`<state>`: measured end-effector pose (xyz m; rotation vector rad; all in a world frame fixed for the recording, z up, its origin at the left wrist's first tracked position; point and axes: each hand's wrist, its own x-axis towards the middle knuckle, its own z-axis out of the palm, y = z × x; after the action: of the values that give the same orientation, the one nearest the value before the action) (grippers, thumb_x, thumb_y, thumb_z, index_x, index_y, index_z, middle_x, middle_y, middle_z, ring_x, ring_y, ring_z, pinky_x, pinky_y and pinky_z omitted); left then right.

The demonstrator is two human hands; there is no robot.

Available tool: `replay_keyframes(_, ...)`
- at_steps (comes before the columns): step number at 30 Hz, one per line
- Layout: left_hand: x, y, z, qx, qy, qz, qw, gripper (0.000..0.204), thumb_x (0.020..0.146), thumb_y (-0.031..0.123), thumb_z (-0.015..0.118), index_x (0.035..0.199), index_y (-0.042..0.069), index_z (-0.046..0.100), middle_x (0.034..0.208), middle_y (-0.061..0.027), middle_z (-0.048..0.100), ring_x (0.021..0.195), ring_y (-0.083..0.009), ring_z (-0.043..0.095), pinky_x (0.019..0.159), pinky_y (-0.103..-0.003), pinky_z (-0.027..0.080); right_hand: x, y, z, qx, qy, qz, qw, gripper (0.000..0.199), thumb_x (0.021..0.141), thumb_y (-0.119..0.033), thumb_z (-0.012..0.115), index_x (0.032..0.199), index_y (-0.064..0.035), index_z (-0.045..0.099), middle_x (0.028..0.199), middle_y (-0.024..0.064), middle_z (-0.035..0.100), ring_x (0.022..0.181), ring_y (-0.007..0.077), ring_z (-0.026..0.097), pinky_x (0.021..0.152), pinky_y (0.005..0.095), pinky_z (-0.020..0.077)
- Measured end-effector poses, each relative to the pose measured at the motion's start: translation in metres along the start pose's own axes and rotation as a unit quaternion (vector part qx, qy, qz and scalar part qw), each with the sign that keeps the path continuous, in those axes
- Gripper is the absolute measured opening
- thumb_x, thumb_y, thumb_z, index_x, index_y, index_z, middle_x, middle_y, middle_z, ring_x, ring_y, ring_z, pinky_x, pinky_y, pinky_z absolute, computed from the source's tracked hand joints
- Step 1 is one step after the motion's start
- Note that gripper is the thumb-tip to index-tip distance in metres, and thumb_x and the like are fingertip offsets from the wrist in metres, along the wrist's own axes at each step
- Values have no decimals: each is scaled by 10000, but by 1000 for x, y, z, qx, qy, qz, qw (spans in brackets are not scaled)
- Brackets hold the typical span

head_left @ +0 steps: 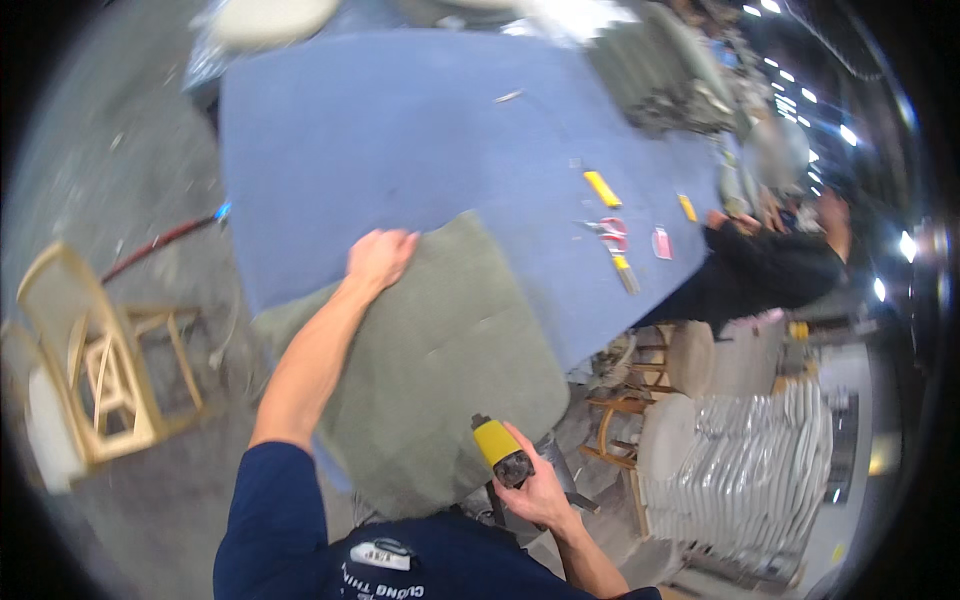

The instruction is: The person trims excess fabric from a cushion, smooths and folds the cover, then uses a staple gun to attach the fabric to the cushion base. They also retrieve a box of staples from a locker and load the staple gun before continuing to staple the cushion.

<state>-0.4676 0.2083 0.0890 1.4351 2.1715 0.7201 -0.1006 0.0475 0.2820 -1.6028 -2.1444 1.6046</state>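
A grey-green fabric cushion [450,340] lies over the near edge of the blue-covered table [400,130], its near end close to my body. My left hand [380,258] is closed at the cushion's far edge, gripping it near a corner. In my right hand [540,490] is a yellow and black handheld tool [497,442], its narrow dark tip pointing up and left above the cushion's near right part. What kind of tool it is I cannot make out. Red-handled scissors [613,235] rest on the table to the right, beside a yellow-handled tool [625,273].
Another yellow tool [602,189] lies beyond the scissors. Folded grey-green pieces [660,70] are piled at the far right. A co-worker in black [770,270] stands at the right edge. Plastic-wrapped pads [740,460] are stacked lower right; a wooden chair [110,370] stands left.
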Motion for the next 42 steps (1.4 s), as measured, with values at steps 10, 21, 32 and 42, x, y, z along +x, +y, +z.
replay_keyframes(10,-21,48,-24,71,182,105,975,209,993,275,623,1026,79,689,957,-180,689,935,-406,653,828,-528,511,-35,38,-60,127,110,-19,986,824,859,46,693,1607,-53,360,1372,149,645,1215,173,613,1053,319,473)
replay_keyframes(21,-194,206,74,-516,45,-23,855,339,1107,282,470,1020,20,665,979,-68,692,860,-184,634,829,-329,503,24,69,-174,295,-48,-184,936,825,866,119,622,1624,-57,347,1461,102,548,1271,143,539,1084,285,422)
replay_keyframes(32,-150,384,138,-500,-359,19,788,835,913,825,511,1105,29,681,970,-33,647,853,-138,522,811,-317,434,90,171,-324,607,-268,-296,687,623,822,-198,746,1338,104,570,968,223,693,668,197,628,630,355,528)
replay_keyframes(42,-123,460,161,-528,-368,-31,765,770,1031,625,541,1434,-30,528,1231,-55,649,1123,-151,594,990,-320,474,177,225,-355,810,-287,-340,382,607,899,-327,664,1354,58,552,1129,193,691,484,121,514,464,282,421)
